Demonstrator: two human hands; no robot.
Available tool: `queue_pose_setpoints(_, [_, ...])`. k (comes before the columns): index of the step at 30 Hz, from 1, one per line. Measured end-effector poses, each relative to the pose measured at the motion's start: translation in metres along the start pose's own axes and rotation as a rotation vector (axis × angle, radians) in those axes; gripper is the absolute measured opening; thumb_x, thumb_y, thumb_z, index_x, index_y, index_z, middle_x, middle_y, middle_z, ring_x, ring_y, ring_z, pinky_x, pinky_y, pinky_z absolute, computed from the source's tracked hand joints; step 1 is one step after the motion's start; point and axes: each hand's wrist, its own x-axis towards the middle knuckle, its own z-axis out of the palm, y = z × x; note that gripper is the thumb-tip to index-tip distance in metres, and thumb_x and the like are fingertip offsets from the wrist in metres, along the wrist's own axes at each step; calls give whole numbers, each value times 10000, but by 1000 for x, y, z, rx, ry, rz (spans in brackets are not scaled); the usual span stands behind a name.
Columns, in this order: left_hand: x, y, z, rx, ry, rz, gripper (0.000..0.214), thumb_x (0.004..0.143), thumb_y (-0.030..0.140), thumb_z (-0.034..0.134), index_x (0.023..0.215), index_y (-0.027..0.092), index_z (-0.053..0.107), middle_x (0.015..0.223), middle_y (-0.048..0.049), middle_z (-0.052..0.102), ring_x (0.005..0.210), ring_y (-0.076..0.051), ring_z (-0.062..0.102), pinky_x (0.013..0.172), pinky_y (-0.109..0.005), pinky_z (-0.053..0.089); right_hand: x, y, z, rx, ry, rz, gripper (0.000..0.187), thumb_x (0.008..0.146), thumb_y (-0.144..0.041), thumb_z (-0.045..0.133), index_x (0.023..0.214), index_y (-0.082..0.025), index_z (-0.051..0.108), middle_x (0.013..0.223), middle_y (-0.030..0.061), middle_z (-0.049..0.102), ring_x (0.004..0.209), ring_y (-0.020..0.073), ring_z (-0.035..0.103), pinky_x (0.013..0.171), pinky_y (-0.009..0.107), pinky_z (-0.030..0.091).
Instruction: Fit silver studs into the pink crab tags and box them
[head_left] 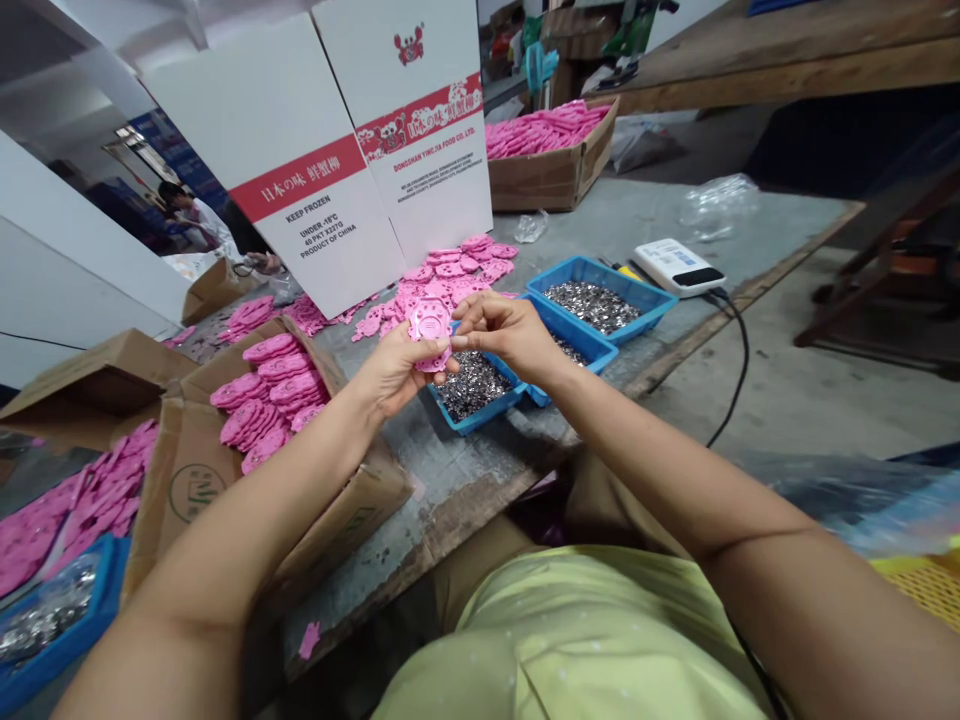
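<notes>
Holding a flat pink plastic animal-shaped piece [430, 325] above the grey table [480, 470], the left hand [397, 372] grips its lower edge while the right hand [501, 328] pinches its side. Any slip could drop it into the blue tray of small silver metal parts [474, 387] just below.

Crowded bench leaves narrow lanes around two working hands.

Left hand [394, 375] and right hand [506, 335] meet over the near blue tray [476, 400], w/ a pink part [430, 325] between them. Left side blocked by an open carton of pink parts [274, 400]; straight ahead, a loose pink pile [450, 275] and tall white boxes [337, 150] wall off the back. Right: two more blue trays [600, 295], then a white device [679, 267] w/ its cable [739, 350]. Bare grey tabletop [465, 480] near the front edge, and beyond the trays toward a cardboard box [555, 165], gives open passage.
</notes>
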Motion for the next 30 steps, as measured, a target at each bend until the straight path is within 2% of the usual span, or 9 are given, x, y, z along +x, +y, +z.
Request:
queue_pose_setpoints(4, [-1, 1, 1, 15, 2, -2, 461, 588, 178, 928, 916, 139, 607, 697, -10, 675, 555, -125, 658, 425, -194, 433, 1, 1, 0, -18, -39, -26, 292, 614, -434, 946, 629, -254, 718, 854, 21, 665, 960, 218, 607, 917, 426, 514])
queue_pose_setpoints(8, [-3, 3, 5, 45, 27, 19, 522, 557, 191, 949, 936, 142, 593, 724, -17, 691, 547, -110, 639, 416, -184, 414, -1, -1, 1, 41, -76, 12, 330, 574, -452, 967, 640, -243, 720, 851, 20, 651, 907, 201, 599, 829, 384, 512])
queue_pose_setpoints(14, [-4, 1, 8, 74, 144, 147, 570, 537, 149, 939, 930, 175, 527, 704, 12, 662, 537, -102, 616, 423, -192, 385, -10, -1, 13, 154, 16, 191, 405, 594, -466, 962, 717, -214, 670, 718, -18, 631, 627, 113, 463, 587, 297, 420])
queue_pose_setpoints(20, [-5, 0, 10, 113, 194, 196, 603, 533, 131, 905, 979, 193, 505, 727, 13, 665, 546, -121, 630, 436, -204, 379, -11, -4, 18, 138, 50, 197, 370, 640, -469, 918, 662, -213, 652, 678, -15, 623, 623, 117, 492, 635, 324, 468])
queue_pose_setpoints(23, [-6, 2, 12, 75, 120, 153, 512, 579, 128, 822, 987, 188, 519, 768, 5, 668, 605, -144, 656, 477, -225, 438, -9, -5, 17, 92, 93, 139, 251, 720, -371, 846, 663, -220, 654, 718, 0, 621, 692, 151, 556, 716, 367, 525])
queue_pose_setpoints(27, [-5, 4, 11, -17, 13, 106, 346, 644, 159, 652, 975, 184, 557, 808, -18, 662, 653, -177, 669, 527, -280, 514, -7, -8, 16, -84, 150, 17, 126, 737, -212, 770, 659, -220, 671, 978, 60, 652, 1008, 229, 628, 899, 430, 570])
queue_pose_setpoints(30, [-4, 2, 9, -57, -1, 96, 348, 676, 175, 616, 1021, 181, 576, 841, -37, 675, 665, -183, 661, 528, -293, 524, -8, -10, 18, -155, 141, 44, 119, 739, -210, 768, 659, -209, 679, 1097, 88, 630, 1109, 267, 601, 885, 450, 591])
